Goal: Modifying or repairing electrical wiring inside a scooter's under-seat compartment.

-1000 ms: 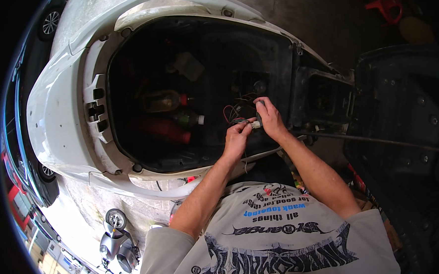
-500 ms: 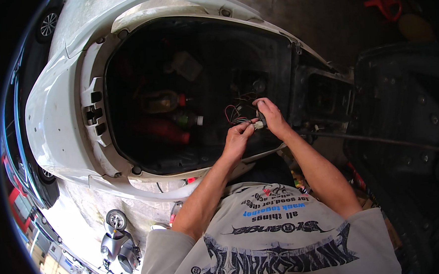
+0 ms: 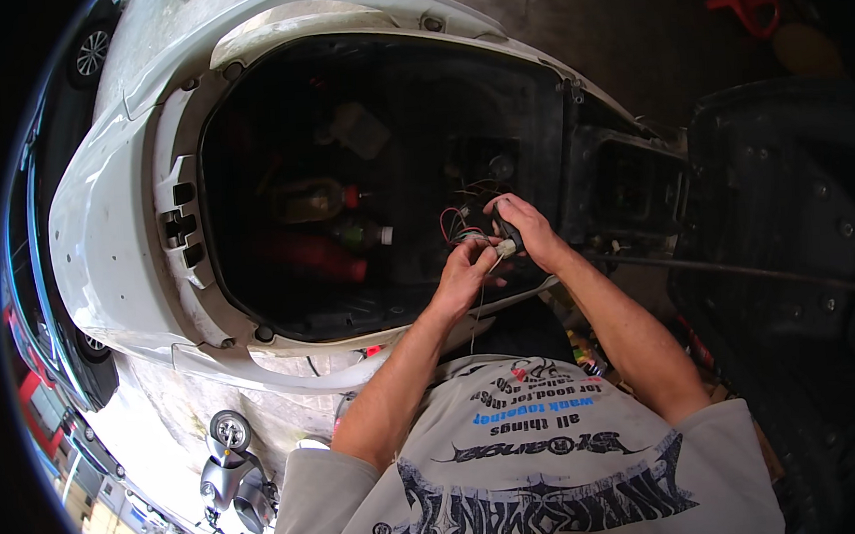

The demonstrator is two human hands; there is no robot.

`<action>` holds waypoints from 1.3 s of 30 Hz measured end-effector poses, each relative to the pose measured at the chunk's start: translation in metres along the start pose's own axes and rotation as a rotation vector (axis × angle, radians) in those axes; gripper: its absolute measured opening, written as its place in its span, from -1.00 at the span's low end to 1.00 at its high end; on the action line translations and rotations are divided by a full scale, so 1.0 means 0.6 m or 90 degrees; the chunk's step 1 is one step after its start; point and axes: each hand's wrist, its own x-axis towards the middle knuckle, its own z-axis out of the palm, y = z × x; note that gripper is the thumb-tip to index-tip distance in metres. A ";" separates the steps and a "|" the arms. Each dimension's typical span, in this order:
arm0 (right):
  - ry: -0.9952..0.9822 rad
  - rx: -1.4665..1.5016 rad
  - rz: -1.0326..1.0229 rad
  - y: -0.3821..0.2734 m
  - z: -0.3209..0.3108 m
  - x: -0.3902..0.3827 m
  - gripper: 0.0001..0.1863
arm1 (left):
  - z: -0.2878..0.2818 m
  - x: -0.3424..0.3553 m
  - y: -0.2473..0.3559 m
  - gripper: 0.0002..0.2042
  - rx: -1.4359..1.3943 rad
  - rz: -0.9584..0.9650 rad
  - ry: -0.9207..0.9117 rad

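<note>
Above the dark storage well (image 3: 408, 84) of a white scooter, my two hands meet near its right front side. My left hand (image 3: 463, 277) pinches thin wires beside a small white wire connector (image 3: 506, 248). A bundle of red, green and pale wires (image 3: 452, 225) loops up from my left fingers. My right hand (image 3: 529, 231) is closed around a black piece (image 3: 509, 229) that lies against the connector; its exact kind is hard to make out. A thin pale wire (image 3: 475, 328) hangs below my left hand.
Bottles lie in the well: one yellowish with a red cap (image 3: 313, 200), one with a white cap (image 3: 363, 234), and a red container (image 3: 326, 260). A pale container (image 3: 360, 130) sits farther back. The raised black seat (image 3: 783, 219) stands at the right. A parked scooter (image 3: 235, 475) is outside.
The white connector has tilted and moved slightly right between my hands. My right hand has shifted a little downward. The pale wire hanging below my left hand now shows clearly.
</note>
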 end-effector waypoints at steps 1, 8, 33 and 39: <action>0.002 0.008 -0.012 0.005 0.000 0.001 -0.67 | -0.002 0.001 -0.005 -0.68 0.001 -0.001 0.000; -0.004 0.011 -0.048 0.008 0.002 -0.002 -0.69 | -0.001 -0.001 -0.013 -0.66 -0.052 0.017 -0.022; 0.072 0.043 0.124 0.038 -0.021 0.032 -0.58 | 0.025 -0.062 0.054 -0.61 0.483 -0.026 0.140; 0.109 -0.035 0.160 0.080 -0.019 0.059 -0.47 | -0.006 -0.063 0.069 -0.72 0.802 0.037 0.181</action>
